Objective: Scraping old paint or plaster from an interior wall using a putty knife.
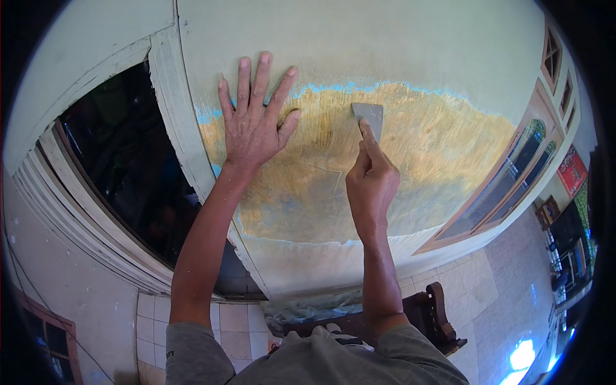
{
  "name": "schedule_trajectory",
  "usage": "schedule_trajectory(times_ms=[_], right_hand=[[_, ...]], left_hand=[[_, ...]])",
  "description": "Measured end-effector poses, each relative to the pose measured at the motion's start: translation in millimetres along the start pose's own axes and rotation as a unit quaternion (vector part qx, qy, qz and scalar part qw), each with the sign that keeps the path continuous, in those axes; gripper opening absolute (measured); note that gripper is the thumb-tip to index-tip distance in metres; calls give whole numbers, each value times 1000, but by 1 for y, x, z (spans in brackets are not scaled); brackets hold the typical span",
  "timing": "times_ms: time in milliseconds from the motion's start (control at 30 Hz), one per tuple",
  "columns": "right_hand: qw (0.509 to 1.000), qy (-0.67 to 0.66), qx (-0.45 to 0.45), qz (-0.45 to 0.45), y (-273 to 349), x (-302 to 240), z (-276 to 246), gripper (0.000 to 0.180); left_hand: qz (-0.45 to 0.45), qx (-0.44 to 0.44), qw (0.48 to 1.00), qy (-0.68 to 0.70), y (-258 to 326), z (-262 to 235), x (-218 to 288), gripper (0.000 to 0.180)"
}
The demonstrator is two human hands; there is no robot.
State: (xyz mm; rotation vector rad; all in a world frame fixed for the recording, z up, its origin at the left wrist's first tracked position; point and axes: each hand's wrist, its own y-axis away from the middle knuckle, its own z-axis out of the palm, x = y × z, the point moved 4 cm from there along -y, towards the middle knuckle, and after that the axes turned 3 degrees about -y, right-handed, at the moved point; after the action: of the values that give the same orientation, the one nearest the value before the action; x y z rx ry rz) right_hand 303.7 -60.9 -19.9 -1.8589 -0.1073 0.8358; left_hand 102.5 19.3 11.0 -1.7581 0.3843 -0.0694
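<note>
My left hand lies flat against the wall with its fingers spread, across the upper edge of a scraped patch. In my right hand is a scraper with a flat grey metal blade. My index finger lies along the blade, and the handle is hidden in my fist. The blade is at the scraped wall patch, just below its upper edge. Bare yellow-brown plaster shows there, rimmed by ragged light blue paint. Pale greenish paint covers the wall above.
A white door frame with a dark opening stands at left. Wood-framed windows are at right. Below are a dark carved wooden piece of furniture, crumpled sheeting along the wall's foot, and a tiled floor.
</note>
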Motion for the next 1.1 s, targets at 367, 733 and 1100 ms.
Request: schedule_trajectory(times_ms=[367,733,1100], right_hand=[[1000,10,4,13,-10,-5,-1,43],[1000,-3,28,4,-14,2,1,41],[999,25,17,16,-28,0,-5,43]], left_hand=[[11,6,1000,11,1,2,3,67],[8,8,1000,5,2,6,2,66],[6,2,1000,-5,4,9,2,65]])
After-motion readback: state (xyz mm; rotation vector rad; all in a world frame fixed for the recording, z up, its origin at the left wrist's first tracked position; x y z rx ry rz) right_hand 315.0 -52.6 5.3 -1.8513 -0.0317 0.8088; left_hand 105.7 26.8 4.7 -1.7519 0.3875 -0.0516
